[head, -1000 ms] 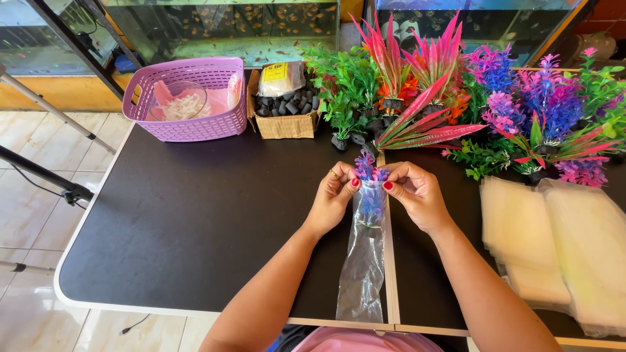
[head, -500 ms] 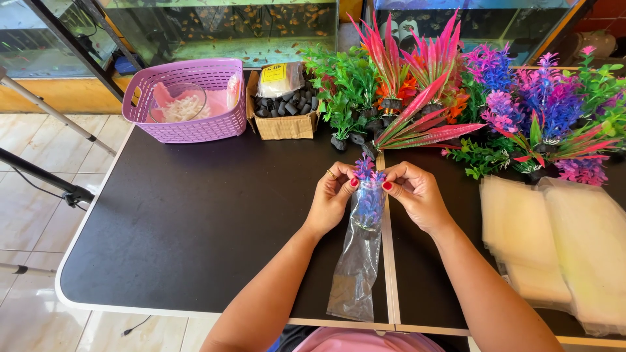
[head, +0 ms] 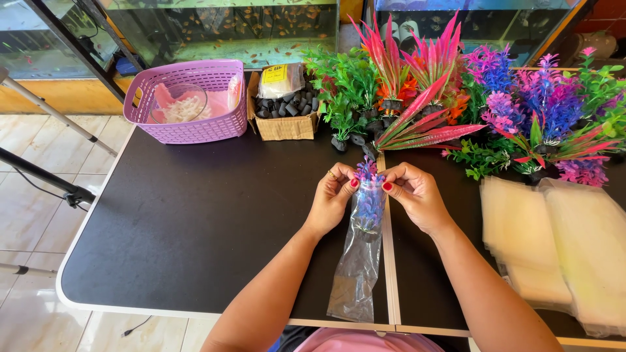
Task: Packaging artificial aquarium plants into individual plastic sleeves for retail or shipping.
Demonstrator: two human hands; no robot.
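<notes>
A long clear plastic bag (head: pixel 357 267) hangs over the black table (head: pixel 182 228), its top edge pinched on both sides. My left hand (head: pixel 332 199) grips the bag's left top corner and my right hand (head: pixel 412 195) grips the right one. Inside the upper part of the bag sits a small purple and blue artificial plant (head: pixel 369 202), its tip poking out of the mouth between my fingers. The lower half of the bag holds nothing and trails toward the table's near edge.
A purple basket (head: pixel 215 124) stands at the back left, a cardboard box of dark bases (head: pixel 287 120) beside it. Green, red and purple artificial plants (head: pixel 469 91) crowd the back right. Stacks of clear bags (head: pixel 561 241) lie at right. Fish tanks (head: pixel 222 26) are behind.
The bag's lower end has swung slightly left. My hands stay at its mouth, and the plant sits about where it was.
</notes>
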